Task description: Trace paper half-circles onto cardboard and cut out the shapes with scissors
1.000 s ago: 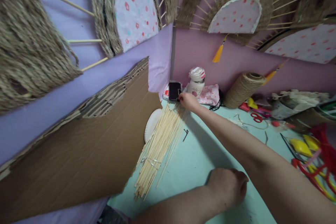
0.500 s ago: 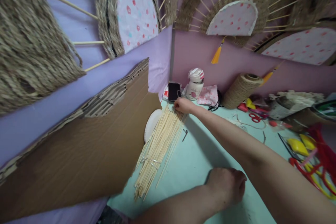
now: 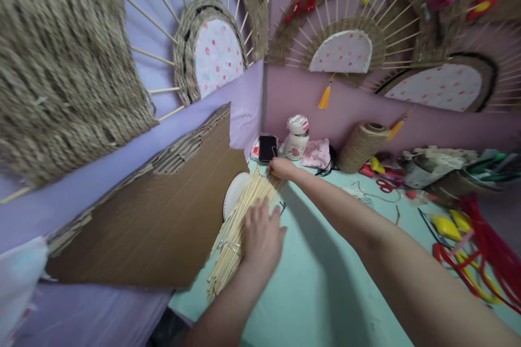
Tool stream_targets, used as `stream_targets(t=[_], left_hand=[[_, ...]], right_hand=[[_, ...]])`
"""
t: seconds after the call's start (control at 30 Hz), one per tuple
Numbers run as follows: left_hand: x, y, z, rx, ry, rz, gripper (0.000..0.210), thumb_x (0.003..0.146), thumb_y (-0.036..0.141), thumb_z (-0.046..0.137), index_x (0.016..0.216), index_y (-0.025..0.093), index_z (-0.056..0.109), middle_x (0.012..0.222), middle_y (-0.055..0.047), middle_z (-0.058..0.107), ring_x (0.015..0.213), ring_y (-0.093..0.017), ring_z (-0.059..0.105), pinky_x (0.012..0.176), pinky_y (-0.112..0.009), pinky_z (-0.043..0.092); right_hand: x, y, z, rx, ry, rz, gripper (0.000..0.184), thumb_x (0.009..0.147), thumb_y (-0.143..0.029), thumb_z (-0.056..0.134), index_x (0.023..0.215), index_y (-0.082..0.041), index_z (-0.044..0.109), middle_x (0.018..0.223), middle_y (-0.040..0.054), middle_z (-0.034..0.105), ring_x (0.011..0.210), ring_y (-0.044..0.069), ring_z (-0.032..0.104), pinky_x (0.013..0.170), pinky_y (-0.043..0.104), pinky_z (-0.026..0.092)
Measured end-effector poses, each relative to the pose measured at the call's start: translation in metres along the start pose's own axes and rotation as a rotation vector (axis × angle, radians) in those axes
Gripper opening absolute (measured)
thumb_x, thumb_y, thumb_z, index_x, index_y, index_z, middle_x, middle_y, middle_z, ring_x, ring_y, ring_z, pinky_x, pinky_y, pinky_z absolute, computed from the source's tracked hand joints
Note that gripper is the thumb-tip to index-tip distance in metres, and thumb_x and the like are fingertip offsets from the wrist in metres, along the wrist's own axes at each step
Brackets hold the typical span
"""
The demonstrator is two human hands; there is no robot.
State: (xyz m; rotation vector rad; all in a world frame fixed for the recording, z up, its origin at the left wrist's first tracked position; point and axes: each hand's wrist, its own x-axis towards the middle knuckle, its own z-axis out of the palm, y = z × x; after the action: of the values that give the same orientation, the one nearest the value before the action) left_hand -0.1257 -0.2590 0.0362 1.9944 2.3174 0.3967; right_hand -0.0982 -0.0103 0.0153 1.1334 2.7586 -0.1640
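Note:
A loose bundle of thin wooden sticks (image 3: pixel 253 191) lies slanting across the pale green table, tied with a clear band near its close end. At the far end of the bundle is my right hand (image 3: pixel 280 168), its fingers closed on the stick ends; how many they grip is hidden. My left hand (image 3: pixel 264 236) is over the middle of the bundle, palm down, fingers stretched and apart, slightly blurred. It covers part of the sticks, and I cannot tell whether it presses on them. A white round plate (image 3: pixel 233 195) shows partly beneath the bundle's left side.
Brown cardboard (image 3: pixel 163 222) leans on the left. Behind the sticks are a phone (image 3: pixel 267 148), a white bottle (image 3: pixel 297 138) and a twine spool (image 3: pixel 361 147). Red scissors (image 3: pixel 385 186) and red-and-yellow craft pieces lie on the right. Woven fans (image 3: pixel 350 49) hang on the walls.
My left hand has moved up and left from the table's front onto the sticks, its curled fingers now spread. My right hand stays at the far end. The camera view has shifted.

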Motion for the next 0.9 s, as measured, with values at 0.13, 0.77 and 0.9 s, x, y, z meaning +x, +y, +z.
stream_targets(t=[0.13, 0.77, 0.9], left_hand=[[0.008, -0.048, 0.02, 0.143, -0.063, -0.14, 0.061, 0.085, 0.045, 0.053, 0.141, 0.028, 0.037, 0.151, -0.014, 0.03, 0.139, -0.035, 0.022, 0.108, -0.051, 0.025], [-0.005, -0.059, 0.03, 0.311, -0.061, -0.052, 0.05, 0.095, 0.035, 0.03, 0.143, 0.026, 0.033, 0.15, -0.014, 0.032, 0.136, -0.033, 0.028, 0.105, -0.045, 0.029], [-0.004, -0.057, 0.029, 0.331, -0.049, -0.043, 0.049, 0.095, 0.035, 0.028, 0.143, 0.025, 0.034, 0.149, -0.015, 0.033, 0.136, -0.033, 0.029, 0.104, -0.045, 0.03]], right_hand=[[-0.007, -0.004, -0.004, -0.028, 0.039, 0.077, 0.033, 0.09, -0.032, 0.056, 0.119, -0.015, 0.055, 0.118, 0.0092, 0.057, 0.099, 0.021, 0.06, 0.083, 0.041, 0.052], [-0.224, 0.161, -0.087, -0.249, 0.4, 0.742, 0.019, 0.088, -0.009, 0.048, 0.099, -0.004, 0.063, 0.094, 0.0231, 0.065, 0.088, 0.026, 0.064, 0.067, 0.031, 0.04], [-0.297, 0.169, -0.107, -0.293, 0.512, 0.895, 0.024, 0.091, -0.012, 0.044, 0.098, -0.003, 0.065, 0.095, 0.0263, 0.066, 0.091, 0.026, 0.063, 0.065, 0.031, 0.036]])
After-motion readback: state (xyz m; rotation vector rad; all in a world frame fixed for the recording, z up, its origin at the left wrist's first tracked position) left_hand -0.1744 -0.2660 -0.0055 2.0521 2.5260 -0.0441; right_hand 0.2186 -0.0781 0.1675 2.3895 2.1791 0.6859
